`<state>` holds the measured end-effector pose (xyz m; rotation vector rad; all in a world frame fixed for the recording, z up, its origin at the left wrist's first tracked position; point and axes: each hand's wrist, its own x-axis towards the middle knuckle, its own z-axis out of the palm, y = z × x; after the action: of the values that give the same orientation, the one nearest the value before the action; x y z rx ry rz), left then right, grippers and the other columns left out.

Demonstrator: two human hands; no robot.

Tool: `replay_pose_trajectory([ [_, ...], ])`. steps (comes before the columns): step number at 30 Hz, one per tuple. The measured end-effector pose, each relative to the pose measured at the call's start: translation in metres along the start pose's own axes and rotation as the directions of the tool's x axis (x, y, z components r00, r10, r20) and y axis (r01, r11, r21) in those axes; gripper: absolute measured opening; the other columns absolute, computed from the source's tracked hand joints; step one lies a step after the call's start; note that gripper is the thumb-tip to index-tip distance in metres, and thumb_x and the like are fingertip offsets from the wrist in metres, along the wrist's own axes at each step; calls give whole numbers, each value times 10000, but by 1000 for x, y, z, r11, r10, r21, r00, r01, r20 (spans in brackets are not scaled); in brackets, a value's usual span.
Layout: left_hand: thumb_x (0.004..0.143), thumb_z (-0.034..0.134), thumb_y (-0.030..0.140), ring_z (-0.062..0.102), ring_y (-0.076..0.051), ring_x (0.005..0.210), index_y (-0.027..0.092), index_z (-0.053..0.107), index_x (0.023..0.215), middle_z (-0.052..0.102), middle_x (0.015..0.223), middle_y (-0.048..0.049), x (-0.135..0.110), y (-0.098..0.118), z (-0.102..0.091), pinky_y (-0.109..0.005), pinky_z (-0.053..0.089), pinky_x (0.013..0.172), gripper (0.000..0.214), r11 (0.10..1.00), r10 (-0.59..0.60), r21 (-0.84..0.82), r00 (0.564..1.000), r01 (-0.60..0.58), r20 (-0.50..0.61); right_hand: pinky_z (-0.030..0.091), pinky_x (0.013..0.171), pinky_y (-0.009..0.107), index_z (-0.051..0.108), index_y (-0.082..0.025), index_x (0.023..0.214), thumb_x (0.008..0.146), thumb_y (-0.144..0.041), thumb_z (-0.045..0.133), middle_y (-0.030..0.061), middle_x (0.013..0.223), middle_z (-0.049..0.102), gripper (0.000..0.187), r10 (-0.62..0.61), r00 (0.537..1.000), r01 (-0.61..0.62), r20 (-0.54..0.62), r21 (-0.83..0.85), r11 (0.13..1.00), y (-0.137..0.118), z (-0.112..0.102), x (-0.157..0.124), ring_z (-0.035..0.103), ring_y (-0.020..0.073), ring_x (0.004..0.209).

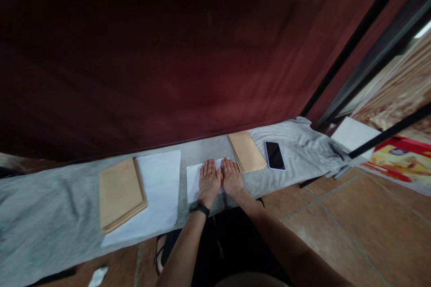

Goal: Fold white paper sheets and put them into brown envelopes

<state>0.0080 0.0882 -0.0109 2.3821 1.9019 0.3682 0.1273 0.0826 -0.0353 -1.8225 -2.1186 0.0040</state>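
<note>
White sheet point(193, 182): flat on the cloth-covered surface point(43, 219), toward the near edge, between two envelope stacks.
Long axis: cannot be told; both hands cover the middle and right part.
Left grip point(209, 183): released, palm down over the sheet's middle, fingers straight toward the far edge; nearer the sheet's bare left part.
Right grip point(232, 180): released, palm down over the sheet's right side, beside the left.
Sheet from grip: directly beneath; its uncovered part extends toward the surface's left end.
Right envelope stack point(248, 153): just beside the right fingers, toward the far edge; contact cannot be told.
Phone point(275, 155): just right of that stack.
Large white paper point(163, 184): left of the sheet, apart, reaching the near edge.
Left envelope stack point(121, 193): overlapping that paper's left side.
</note>
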Motion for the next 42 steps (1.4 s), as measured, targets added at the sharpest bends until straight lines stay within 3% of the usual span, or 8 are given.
replay_pose_trajectory([
  [5, 1010, 255, 403, 293, -273, 1496, 44, 386, 1500, 395, 1565, -195, -4, -18, 6, -477, 261, 1217, 622, 995, -93, 20, 995, 94, -32, 288, 1175, 488, 393, -57, 1513, 1026, -334, 383, 191, 1542, 409, 561, -7, 998, 8, -61, 15, 1000, 1, 4, 0, 375, 298, 1444],
  [12, 1011, 258, 433, 295, -294, 1493, -5, 367, 1495, 397, 1555, -228, -31, -53, 2, -477, 278, 1211, 662, 982, -164, 73, 978, 175, -131, 271, 1186, 473, 365, -55, 1526, 1043, -369, 372, 194, 1549, 398, 576, -1, 998, 0, -58, -17, 1000, 0, 6, -2, 379, 287, 1442],
  [19, 1011, 263, 430, 334, -296, 1476, 11, 347, 1509, 385, 1562, -229, -51, -59, 2, -472, 298, 1205, 656, 976, -195, 56, 957, 211, -217, 303, 1161, 485, 382, -72, 1523, 1040, -361, 360, 186, 1526, 440, 564, -3, 994, 4, -106, 3, 1000, 1, 5, -1, 415, 304, 1419],
  [23, 1010, 265, 414, 327, -299, 1479, 5, 347, 1505, 379, 1566, -230, -50, -57, 2, -481, 291, 1207, 648, 975, -201, 48, 954, 216, -221, 298, 1165, 492, 430, -38, 1487, 1038, -352, 374, 208, 1522, 435, 551, 42, 994, -40, -101, 18, 999, -19, 3, 5, 415, 315, 1418],
  [28, 991, 286, 335, 303, -291, 1490, -3, 335, 1508, 356, 1577, -235, -51, -60, 3, -487, 280, 1212, 620, 980, -186, 40, 965, 196, -183, 292, 1185, 446, 458, -141, 1489, 1045, -371, 365, 111, 1558, 408, 508, -117, 993, 115, 9, 126, 985, -63, 6, -1, 387, 261, 1442],
  [31, 971, 309, 292, 287, -275, 1497, 18, 322, 1519, 345, 1589, -215, -52, -62, 3, -484, 278, 1214, 613, 981, -181, 38, 969, 190, -167, 270, 1202, 435, 478, -148, 1474, 1058, -371, 338, 93, 1563, 401, 493, -154, 986, 145, 57, 135, 980, -72, 8, -10, 363, 238, 1457],
  [42, 1005, 274, 375, 307, -304, 1487, -27, 346, 1495, 346, 1576, -249, -51, -60, 5, -483, 266, 1216, 638, 983, -168, 36, 963, 179, -212, 283, 1188, 441, 416, -85, 1506, 1035, -381, 407, 149, 1557, 400, 557, -122, 990, 125, -66, 41, 991, -25, 2, -31, 366, 273, 1452],
])
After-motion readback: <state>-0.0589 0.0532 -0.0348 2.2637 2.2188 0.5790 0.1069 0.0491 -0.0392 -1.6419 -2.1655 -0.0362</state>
